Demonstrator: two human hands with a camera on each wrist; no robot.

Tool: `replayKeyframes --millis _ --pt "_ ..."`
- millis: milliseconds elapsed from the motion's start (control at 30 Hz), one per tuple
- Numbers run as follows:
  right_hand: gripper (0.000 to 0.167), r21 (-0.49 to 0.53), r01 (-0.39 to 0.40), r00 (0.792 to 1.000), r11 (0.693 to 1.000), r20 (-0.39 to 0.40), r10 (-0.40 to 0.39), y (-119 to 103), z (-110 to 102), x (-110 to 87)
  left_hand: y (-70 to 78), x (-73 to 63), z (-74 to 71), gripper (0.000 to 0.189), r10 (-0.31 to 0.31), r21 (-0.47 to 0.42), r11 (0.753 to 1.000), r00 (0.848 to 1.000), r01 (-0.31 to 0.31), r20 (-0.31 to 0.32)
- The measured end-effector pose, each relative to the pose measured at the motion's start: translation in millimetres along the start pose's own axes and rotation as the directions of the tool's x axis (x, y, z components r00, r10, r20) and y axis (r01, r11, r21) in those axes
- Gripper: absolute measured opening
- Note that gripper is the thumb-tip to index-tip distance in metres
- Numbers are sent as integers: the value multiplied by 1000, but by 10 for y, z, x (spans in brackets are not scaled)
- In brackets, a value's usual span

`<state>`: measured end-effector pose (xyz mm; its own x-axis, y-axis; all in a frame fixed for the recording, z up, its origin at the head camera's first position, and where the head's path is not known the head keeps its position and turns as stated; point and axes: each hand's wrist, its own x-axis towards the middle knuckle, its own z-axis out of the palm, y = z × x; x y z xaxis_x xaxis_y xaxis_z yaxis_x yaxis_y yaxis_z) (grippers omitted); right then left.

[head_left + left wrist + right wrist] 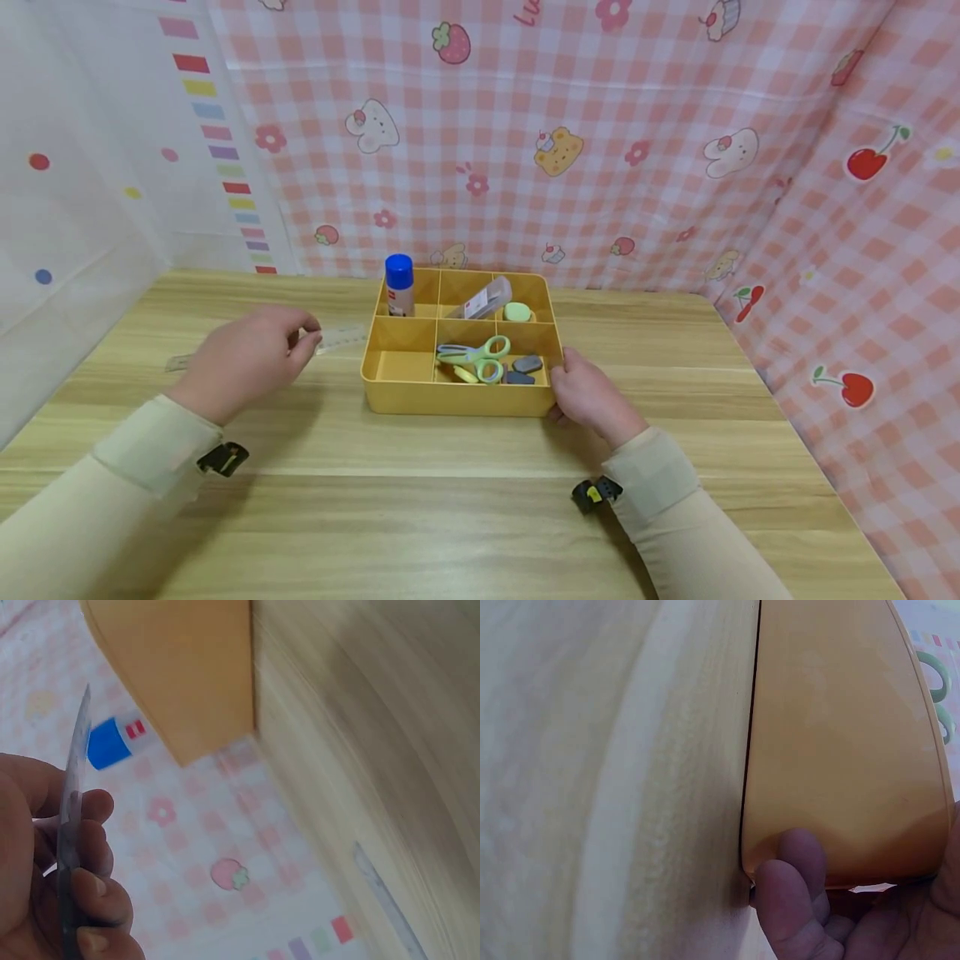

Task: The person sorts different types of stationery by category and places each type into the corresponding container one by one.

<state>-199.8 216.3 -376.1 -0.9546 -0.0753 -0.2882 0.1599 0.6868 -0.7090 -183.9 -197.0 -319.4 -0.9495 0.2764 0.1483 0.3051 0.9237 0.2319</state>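
My left hand (251, 358) pinches a clear ruler (341, 338) between thumb and fingers, left of the yellow compartment box (457, 398). In the left wrist view that ruler (73, 787) stands edge-on in the fingers. My right hand (588, 396) grips the box at its front right corner; in the right wrist view its fingertips (784, 896) lie against the box wall (840, 742). Green-handled scissors (472, 354) lie across the front compartments. A glue stick (400, 287) with a blue cap stands in the back left compartment. The front left compartment holds nothing visible.
Another clear strip (178, 362) lies on the wooden table (420, 517), partly behind the left hand. The box also holds a translucent case (486, 300), a pale green rounded item (517, 312) and small grey pieces (527, 364). Patterned cloth (480, 125) hangs behind the table.
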Motion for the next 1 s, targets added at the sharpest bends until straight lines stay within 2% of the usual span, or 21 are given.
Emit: replayKeyframes --millis 333,733,1000 --pt "40 0 7 1000 1000 0 -7 -8 -2 -1 229 -43 9 28 61 4 998 998 -61 0" --pt "39 -1 15 1000 1000 -8 -15 -16 2 -4 411 -46 45 37 124 31 992 991 -125 45" --pt "39 3 2 1000 1000 0 -2 -17 -4 -8 540 -68 62 40 138 30 990 989 -140 57"
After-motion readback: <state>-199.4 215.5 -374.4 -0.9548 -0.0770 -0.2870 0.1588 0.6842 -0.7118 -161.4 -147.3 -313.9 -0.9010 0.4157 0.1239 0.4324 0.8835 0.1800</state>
